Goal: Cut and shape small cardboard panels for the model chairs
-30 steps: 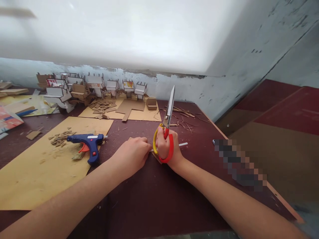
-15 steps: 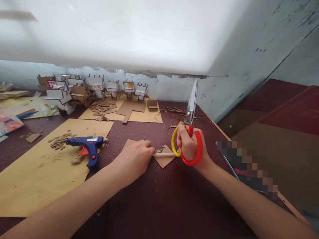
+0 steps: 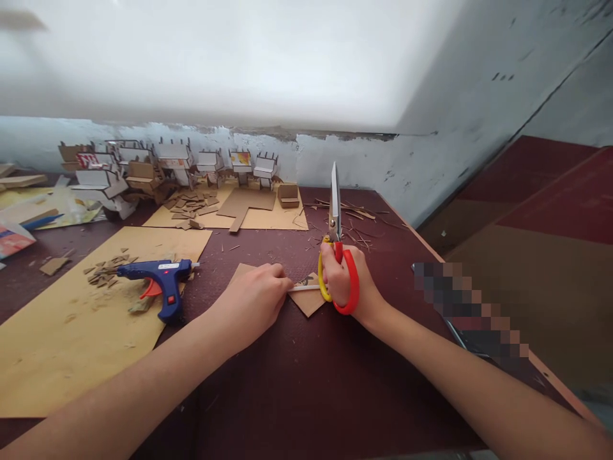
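Note:
My right hand [image 3: 342, 275] is closed round the handles of a pair of scissors [image 3: 335, 204], one red and one yellow, their blades pointing up and looking closed. My left hand [image 3: 256, 294] lies low over the table, fingers closed at the left end of a thin white stick [image 3: 307, 287]. The stick reaches across to my right hand, where its far end is hidden behind the yellow handle. Under it lies a brown cardboard piece [image 3: 307, 305] with dark print, partly beneath my left hand.
A blue hot glue gun [image 3: 170, 281] lies on a yellowish sheet [image 3: 96, 358] beside cardboard scraps [image 3: 108, 268]. Several small cardboard models [image 3: 143, 179] stand along the wall. A cut cardboard sheet [image 3: 246, 203] and thin strips [image 3: 349, 207] lie behind my hands.
My right hand has moved left, closer to my left hand, and the scissors stand more upright. Less of the white stick shows between the hands. The view has shifted slightly.

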A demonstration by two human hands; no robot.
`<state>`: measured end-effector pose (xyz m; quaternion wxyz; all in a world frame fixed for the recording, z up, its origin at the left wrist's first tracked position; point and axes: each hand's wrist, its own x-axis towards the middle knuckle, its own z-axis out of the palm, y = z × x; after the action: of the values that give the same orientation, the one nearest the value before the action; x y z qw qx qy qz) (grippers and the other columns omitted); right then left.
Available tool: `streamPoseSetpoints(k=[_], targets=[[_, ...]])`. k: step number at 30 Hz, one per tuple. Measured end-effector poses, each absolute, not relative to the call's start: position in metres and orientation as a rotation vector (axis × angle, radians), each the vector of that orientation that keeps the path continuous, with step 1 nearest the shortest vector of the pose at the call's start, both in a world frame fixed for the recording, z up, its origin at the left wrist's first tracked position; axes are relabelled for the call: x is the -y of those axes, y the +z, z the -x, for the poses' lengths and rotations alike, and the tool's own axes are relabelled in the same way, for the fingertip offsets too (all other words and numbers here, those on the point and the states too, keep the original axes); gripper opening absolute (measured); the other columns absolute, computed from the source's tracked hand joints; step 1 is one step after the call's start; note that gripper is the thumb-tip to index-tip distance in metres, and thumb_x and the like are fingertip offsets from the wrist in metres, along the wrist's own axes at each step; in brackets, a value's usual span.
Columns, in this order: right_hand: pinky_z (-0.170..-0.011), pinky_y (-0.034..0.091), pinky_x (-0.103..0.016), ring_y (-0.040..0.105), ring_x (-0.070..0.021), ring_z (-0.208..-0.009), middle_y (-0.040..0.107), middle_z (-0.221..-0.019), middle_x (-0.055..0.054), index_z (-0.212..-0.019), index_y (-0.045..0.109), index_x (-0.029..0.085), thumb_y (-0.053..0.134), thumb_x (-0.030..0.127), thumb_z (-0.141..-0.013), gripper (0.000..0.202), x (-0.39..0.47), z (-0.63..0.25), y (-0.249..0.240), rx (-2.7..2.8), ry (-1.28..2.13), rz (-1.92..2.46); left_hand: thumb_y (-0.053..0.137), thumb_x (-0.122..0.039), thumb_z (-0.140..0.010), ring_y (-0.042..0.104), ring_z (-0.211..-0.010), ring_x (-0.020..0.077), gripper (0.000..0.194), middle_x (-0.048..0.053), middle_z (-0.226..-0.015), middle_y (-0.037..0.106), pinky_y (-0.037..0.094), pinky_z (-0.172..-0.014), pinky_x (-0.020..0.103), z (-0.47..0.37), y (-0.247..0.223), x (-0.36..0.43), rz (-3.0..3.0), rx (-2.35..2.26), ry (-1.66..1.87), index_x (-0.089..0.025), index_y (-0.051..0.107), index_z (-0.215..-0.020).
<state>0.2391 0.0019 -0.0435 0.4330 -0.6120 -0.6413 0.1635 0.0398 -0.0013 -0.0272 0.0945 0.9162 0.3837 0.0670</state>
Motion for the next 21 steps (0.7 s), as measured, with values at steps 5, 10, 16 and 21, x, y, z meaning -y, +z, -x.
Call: streamPoseSetpoints(k=[5, 10, 16, 21], targets=[[-0.049, 0.033, -0.029, 0.046, -0.0139, -0.044, 0.046, -0.045, 0.002, -0.052, 0.043, 0.024, 0.044, 0.035, -0.104, 0.053, -0.012, -0.237, -0.044, 1.612, 0.342, 1.52, 0.045, -0.014, -0.103, 0.067, -0.097, 0.0234, 0.036, 0.008, -0.104, 0.068, 0.051, -0.083, 0.036, -0.039, -0.029, 0.002, -2.736, -1.131, 0.245, -0.024, 0.074, -0.119], [-0.054, 0.043, -0.025, 0.049, -0.0106, -0.049, 0.051, -0.057, 0.007, -0.067, 0.055, 0.018, 0.058, 0.039, -0.105, 0.044, -0.03, -0.238, -0.05, 1.581, 0.335, 1.531, 0.046, -0.01, -0.1, 0.066, -0.097, 0.0229, 0.04, 0.008, -0.108, 0.068, 0.051, -0.081, 0.035, -0.038, -0.031, 0.001, -2.763, -1.119, 0.241, -0.026, 0.071, -0.127], [-0.058, 0.053, -0.026, 0.06, -0.0108, -0.057, 0.063, -0.074, 0.003, -0.09, 0.066, 0.014, 0.061, 0.043, -0.105, 0.033, -0.057, -0.241, -0.061, 1.453, 0.398, 1.564, 0.044, -0.016, -0.104, 0.065, -0.098, 0.0218, 0.036, 0.008, -0.11, 0.067, 0.051, -0.086, 0.035, -0.036, -0.036, -0.006, -2.747, -1.16, 0.294, -0.027, 0.07, -0.127], [-0.049, 0.047, -0.024, 0.054, -0.0108, -0.046, 0.054, -0.054, 0.006, -0.069, 0.059, 0.017, 0.058, 0.042, -0.105, 0.044, -0.059, -0.24, -0.048, 1.39, 0.454, 1.505, 0.045, -0.014, -0.103, 0.066, -0.1, 0.0225, 0.035, 0.008, -0.109, 0.067, 0.051, -0.085, 0.035, -0.036, -0.036, -0.006, -2.731, -1.186, 0.29, -0.025, 0.071, -0.124]])
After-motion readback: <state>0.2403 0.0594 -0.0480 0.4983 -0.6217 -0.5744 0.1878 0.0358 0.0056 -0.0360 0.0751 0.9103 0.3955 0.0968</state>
